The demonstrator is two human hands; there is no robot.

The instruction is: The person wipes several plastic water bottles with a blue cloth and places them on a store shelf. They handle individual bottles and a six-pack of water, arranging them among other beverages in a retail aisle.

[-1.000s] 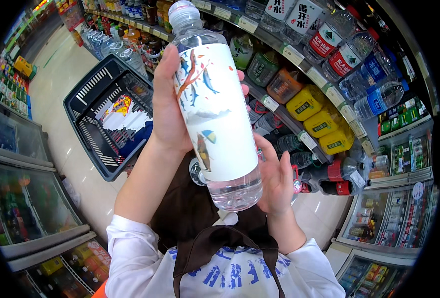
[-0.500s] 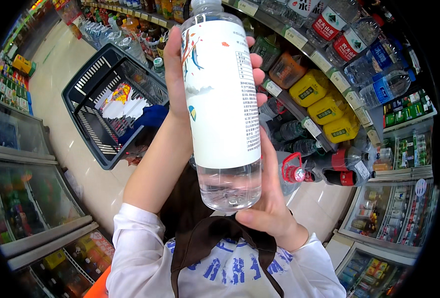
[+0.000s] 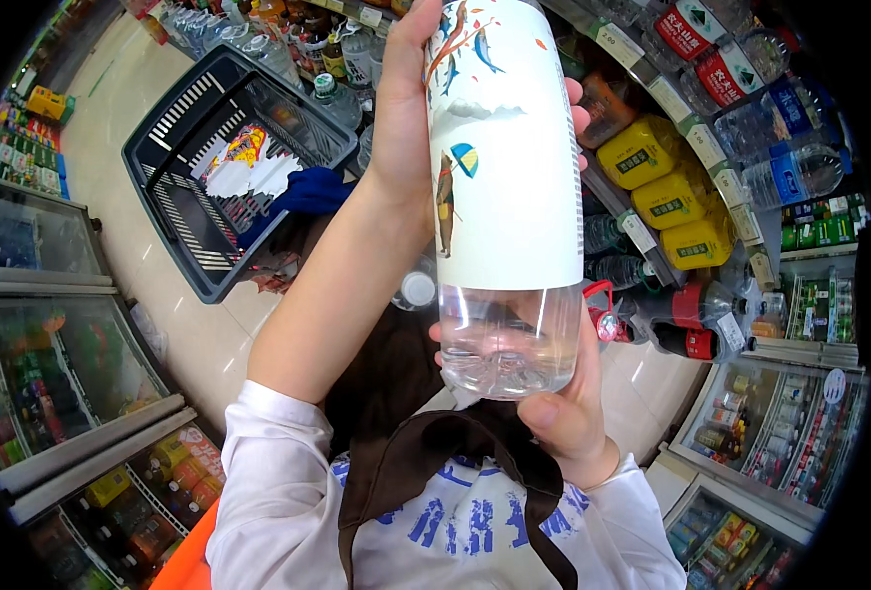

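left hand (image 3: 403, 133) is gripping bottle (image 3: 509, 197) round its upper part; right hand (image 3: 575, 418) is cupping its base. bottle is showing between basket (image 3: 182, 264), left, and yellow packs (image 3: 669, 202), right.

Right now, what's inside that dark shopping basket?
Inside the dark shopping basket are a white item with red and yellow print and, toward the near side, a dark blue, cloth-like bundle. Anything beneath them is covered and can't be seen.

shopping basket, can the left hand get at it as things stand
Probably not: the left hand is gripping the labelled plastic bottle and would need freeing before reaching the shopping basket.
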